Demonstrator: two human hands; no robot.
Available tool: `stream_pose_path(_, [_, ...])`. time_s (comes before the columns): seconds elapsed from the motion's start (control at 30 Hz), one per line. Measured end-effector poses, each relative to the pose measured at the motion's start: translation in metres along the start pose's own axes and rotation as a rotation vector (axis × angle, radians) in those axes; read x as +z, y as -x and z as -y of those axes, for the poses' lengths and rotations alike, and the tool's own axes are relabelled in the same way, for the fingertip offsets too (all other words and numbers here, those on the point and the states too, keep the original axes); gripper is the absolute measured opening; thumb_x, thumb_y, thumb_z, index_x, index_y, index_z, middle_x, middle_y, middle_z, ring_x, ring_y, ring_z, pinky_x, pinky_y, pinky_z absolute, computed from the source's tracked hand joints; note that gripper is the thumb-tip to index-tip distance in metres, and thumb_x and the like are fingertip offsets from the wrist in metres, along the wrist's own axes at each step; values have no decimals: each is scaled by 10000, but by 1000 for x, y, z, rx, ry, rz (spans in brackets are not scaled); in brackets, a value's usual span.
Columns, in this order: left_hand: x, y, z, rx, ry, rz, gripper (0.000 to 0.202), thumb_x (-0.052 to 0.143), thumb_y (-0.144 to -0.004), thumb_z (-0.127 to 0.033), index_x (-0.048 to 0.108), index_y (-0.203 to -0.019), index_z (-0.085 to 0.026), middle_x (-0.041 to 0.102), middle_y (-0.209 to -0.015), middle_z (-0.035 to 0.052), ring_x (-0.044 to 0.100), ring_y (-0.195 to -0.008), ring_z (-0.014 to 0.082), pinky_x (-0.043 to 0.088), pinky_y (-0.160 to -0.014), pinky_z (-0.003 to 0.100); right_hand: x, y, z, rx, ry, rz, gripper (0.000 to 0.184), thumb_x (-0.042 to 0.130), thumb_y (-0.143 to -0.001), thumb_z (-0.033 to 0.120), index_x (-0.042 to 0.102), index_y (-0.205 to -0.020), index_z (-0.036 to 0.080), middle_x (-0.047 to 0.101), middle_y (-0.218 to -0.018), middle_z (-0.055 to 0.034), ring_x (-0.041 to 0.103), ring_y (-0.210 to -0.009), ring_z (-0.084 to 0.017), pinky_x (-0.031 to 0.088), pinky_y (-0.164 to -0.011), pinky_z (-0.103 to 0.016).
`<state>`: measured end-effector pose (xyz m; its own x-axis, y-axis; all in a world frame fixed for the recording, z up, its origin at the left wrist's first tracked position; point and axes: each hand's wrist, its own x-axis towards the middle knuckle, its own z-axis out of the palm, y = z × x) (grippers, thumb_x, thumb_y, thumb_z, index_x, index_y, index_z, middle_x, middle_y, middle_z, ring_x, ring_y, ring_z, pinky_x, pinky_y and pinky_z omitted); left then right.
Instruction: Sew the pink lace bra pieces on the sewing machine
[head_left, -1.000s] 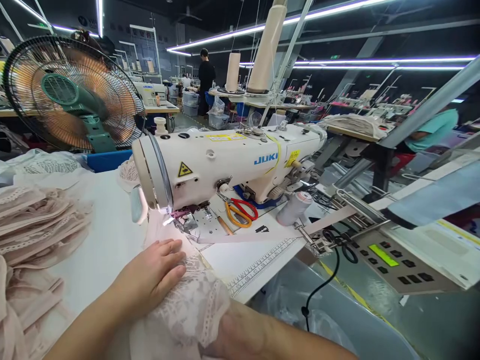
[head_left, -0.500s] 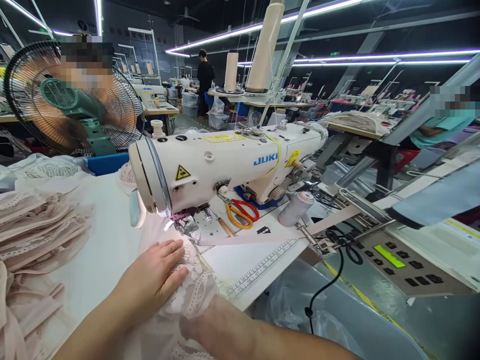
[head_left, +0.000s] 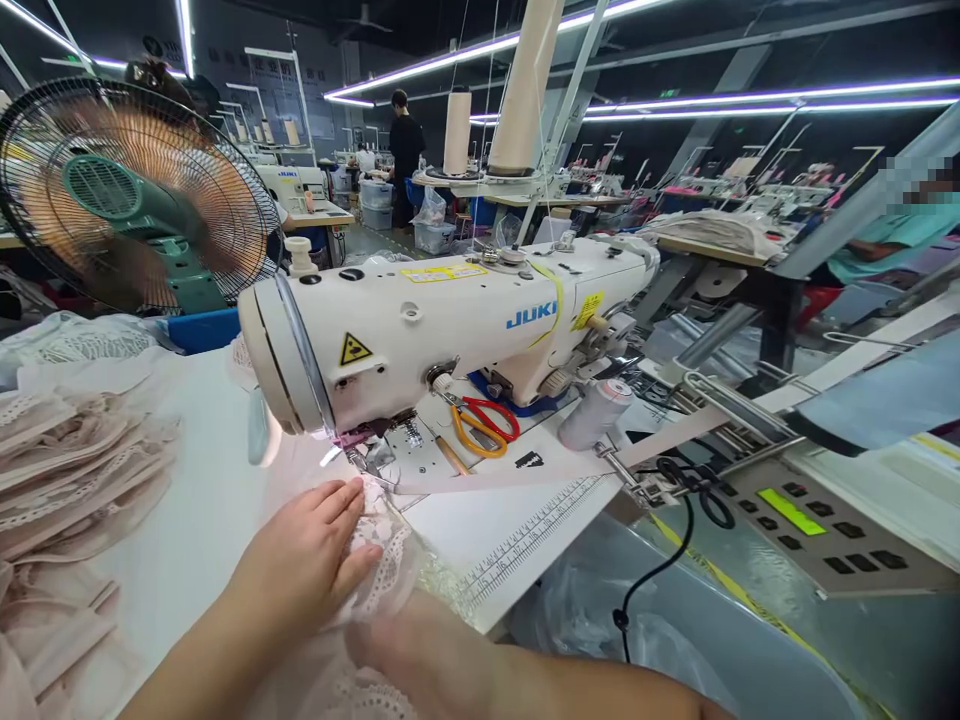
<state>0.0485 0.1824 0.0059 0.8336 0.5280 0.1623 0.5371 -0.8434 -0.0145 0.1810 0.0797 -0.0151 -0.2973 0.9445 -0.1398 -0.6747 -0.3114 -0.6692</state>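
Palm down, my left hand (head_left: 315, 540) lies with outstretched fingers on pale pink lace fabric (head_left: 388, 560), just in front of the needle area. The white sewing machine (head_left: 397, 320) has the fabric's far end by its presser foot (head_left: 364, 458). Nearer to me, my right hand (head_left: 409, 640) is at the lower part of the lace; its fingers are blurred and partly hidden, so their grip is unclear. A pale elastic band (head_left: 510, 477) runs across the machine bed from the right to the foot.
Scissors (head_left: 480, 428), a wooden-handled tool (head_left: 450, 455) and a thread spool (head_left: 596, 415) lie on the machine bed. Stacked pink garment pieces (head_left: 75, 480) are at left, below a fan (head_left: 135, 200). A control panel (head_left: 817, 530) and a plastic bin (head_left: 675, 620) stand at right.
My view has shifted slightly, moving the machine's head a little left in the picture. My left hand stays on the lace by the foot. My right hand has shifted slightly left along the fabric.
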Motion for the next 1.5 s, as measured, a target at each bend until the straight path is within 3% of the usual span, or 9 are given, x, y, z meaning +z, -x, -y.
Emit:
stream_pose_path(0.37, [1,-2,1,-69,3,21,600,362,-902,-510,634,-1184,-56,592,-1277,149,586,-1052,341,522,-874,486,-1,-6,-1,-16,150,130,378,675,-661,516,630,-803,168,598,-819,-37,543,-959,-218,408,-885,-348])
stream_pose_path(0.53, [2,0,10,-133,48,61,619,464,-850,-546,593,-1237,-81,576,-1304,137,572,-1069,346,510,-879,499,1,-9,5,96,263,151,473,707,-573,569,434,-547,183,369,-603,38,434,-676,-125,414,-762,-301])
stream_pose_path(0.7, [5,7,19,-154,85,47,538,532,-822,-433,569,-1266,-132,550,-1337,119,532,-1159,345,497,-928,504,-7,5,21,133,539,221,383,676,-680,527,578,-799,177,470,-677,38,445,-681,-110,410,-713,-252])
stream_pose_path(0.87, [2,17,26,-62,178,46,538,400,-735,-68,619,-1188,-260,549,-1349,18,491,-1244,252,459,-1012,442,-30,13,48,-161,1395,10,407,674,-739,290,545,-1105,169,604,-855,-19,528,-745,-150,449,-738,-295])
stream_pose_path(1.0, [2,20,29,-101,276,23,516,349,-740,-64,667,-1091,-270,603,-1285,6,519,-1225,231,454,-1019,420,-35,-3,56,-280,1919,-60,729,697,-728,338,380,-1364,174,505,-1173,-140,495,-1040,-268,444,-856,-404])
stream_pose_path(1.07, [2,19,31,-159,360,-2,396,360,-783,-142,684,-982,-252,646,-1221,14,572,-1162,220,490,-978,381,-31,-14,53,-268,2015,-37,746,688,-726,397,381,-1373,187,503,-1153,-132,494,-1025,-280,454,-825,-394])
stream_pose_path(1.2, [-3,17,33,-268,526,-24,259,395,-827,-302,644,-827,-230,707,-1073,25,655,-987,191,540,-871,306,-23,-32,53,-325,2174,-71,273,550,-797,226,597,-1060,171,560,-986,-98,514,-889,-228,430,-709,-317])
stream_pose_path(1.33, [-14,15,22,-323,532,31,277,346,-857,-310,605,-837,-215,702,-911,32,652,-857,189,539,-782,316,-25,-34,64,-624,2163,-145,133,482,-825,165,606,-873,167,582,-928,-83,500,-842,-202,393,-690,-300])
stream_pose_path(1.5, [-23,10,-10,-340,274,145,595,481,-808,-518,510,-1276,-151,622,-1073,136,583,-1007,304,412,-944,535,-43,-27,59,-869,2101,32,110,457,-835,142,565,-854,151,596,-853,-71,486,-794,-188,391,-698,-298])
